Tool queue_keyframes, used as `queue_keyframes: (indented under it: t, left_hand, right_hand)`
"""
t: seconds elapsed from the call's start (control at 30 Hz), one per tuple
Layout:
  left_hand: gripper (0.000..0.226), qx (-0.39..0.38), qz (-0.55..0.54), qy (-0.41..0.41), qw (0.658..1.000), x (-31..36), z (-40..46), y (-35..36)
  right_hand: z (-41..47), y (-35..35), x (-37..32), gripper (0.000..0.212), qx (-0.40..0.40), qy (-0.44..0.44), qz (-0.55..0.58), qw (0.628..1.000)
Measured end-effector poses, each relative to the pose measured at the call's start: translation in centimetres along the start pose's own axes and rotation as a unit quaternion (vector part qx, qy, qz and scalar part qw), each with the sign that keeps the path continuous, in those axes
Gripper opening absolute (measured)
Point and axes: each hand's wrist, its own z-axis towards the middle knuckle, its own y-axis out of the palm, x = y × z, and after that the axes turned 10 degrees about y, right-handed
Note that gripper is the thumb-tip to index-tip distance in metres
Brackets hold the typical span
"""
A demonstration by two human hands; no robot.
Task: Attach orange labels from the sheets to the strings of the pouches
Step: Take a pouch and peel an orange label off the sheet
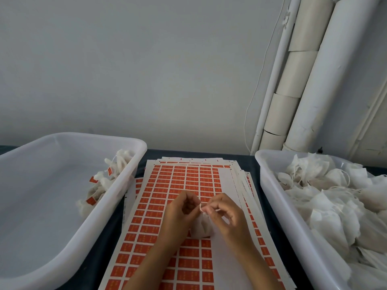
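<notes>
So the pouch (202, 226) we're working on sits right between our hands, low on the label sheets (167, 206), around 6 o'clock of the stack. Our left hand (181, 212) and right hand (225, 214) are both pinching its string (201, 207) just above the gathered neck. No orange label on it that we can see, so we'd guess we're still sorting the string out before sticking one on.

Tip for this bit: keep the string taut and straight between the two pinches, so the label can fold over it cleanly and not stick to itself crooked.

Over at 9 o'clock, the left bin (73, 227) holds a handful of finished pouches (104, 181) with orange tags, bunched along its right wall. At 3 o'clock, the right bin (278, 208) is heaped with untagged pouches (335, 201), so plenty left.
</notes>
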Motion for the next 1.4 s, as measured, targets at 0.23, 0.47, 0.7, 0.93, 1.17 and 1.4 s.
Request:
queue_keyframes:
  t: [0.23, 0.47, 0.7, 0.93, 1.17, 1.4]
  left_hand:
    - [0.012, -0.016, -0.040, -0.034, 0.998, 0.2, 0.3, 0.1]
    - [0.012, -0.032, -0.096, -0.075, 0.992, 0.3, 0.4, -0.5]
    - [0.011, -0.051, -0.130, -0.090, 0.986, 0.2, 0.6, -0.8]
    - [0.010, -0.090, -0.097, -0.039, 0.990, 0.0, 0.5, -0.6]
    - [0.017, -0.134, -0.160, -0.056, 0.976, 0.1, 0.0, -0.7]
    - [0.018, -0.133, -0.041, 0.007, 0.990, 0.5, -0.3, 0.4]
  right_hand:
    - [0.6, 0.0, 0.7, 0.013, -0.008, 0.125, 0.051, 0.991]
    - [0.6, -0.3, 1.0, 0.015, -0.027, 0.129, 0.053, 0.990]
    - [0.5, -0.4, 0.9, 0.005, -0.081, 0.128, 0.064, 0.986]
    - [0.7, -0.1, 1.2, 0.003, -0.026, 0.142, 0.058, 0.988]
    - [0.4, 0.0, 1.4, 0.006, 0.020, 0.096, 0.042, 0.994]
    - [0.2, 0.1, 1.2, 0.021, 0.057, 0.030, -0.037, 0.997]
